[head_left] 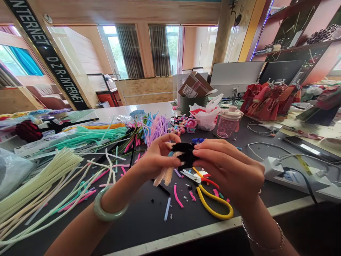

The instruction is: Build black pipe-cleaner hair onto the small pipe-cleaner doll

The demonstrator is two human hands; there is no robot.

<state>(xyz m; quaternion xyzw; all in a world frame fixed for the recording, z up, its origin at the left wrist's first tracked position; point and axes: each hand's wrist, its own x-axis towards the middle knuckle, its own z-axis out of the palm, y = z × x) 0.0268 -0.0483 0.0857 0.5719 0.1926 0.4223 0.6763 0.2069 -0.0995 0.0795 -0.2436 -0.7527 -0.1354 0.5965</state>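
Between my two hands, above the dark table, is a small pipe-cleaner figure point(183, 153) with a fuzzy black part and pale peach stems hanging below it. My left hand point(161, 154) pinches its left side between thumb and fingers. On the other side, the fingertips of my right hand point(226, 167) press the black part; my palm hides some of it. Below my right hand lie scissors point(213, 202) with yellow and red handles, partly covered. Short cut pieces, such as a pink pipe-cleaner piece point(178, 196) and a light blue one point(167, 209), are scattered underneath.
Bundles of pipe cleaners, cream point(45, 181), green point(98, 135) and purple point(157, 128), spread over the left and middle. Behind are a pink lidded cup point(228, 122), a plastic bag point(206, 115) and a cardboard box point(195, 85). A power strip point(298, 181) with cables lies at right.
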